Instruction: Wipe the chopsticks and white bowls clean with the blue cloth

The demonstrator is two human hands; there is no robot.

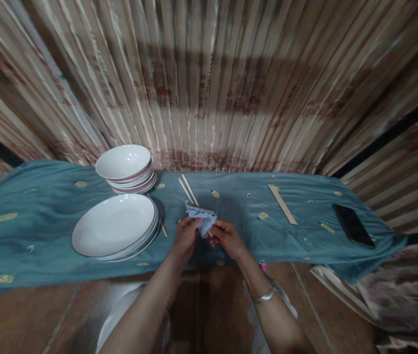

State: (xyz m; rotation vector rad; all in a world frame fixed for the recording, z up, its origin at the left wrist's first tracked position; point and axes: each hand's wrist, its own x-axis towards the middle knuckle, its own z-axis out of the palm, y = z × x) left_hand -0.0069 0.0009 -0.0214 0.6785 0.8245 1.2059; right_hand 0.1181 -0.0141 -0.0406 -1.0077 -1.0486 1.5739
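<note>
A pair of light wooden chopsticks slants up and away from my hands, over the middle of the cloth-covered table. Wrapped round their lower part is a crumpled pale blue cloth. My left hand is closed on the cloth from the left, thumb on top. From the other side my right hand, with a silver bracelet on its wrist, pinches the near ends of the chopsticks beside the cloth. Fingers and cloth partly hide those ends.
Left of my hands stand a stack of white plates and, behind it, stacked bowls. A chopstick lies partly hidden beside the plates. More chopsticks and a black phone lie to the right. A pleated curtain hangs behind.
</note>
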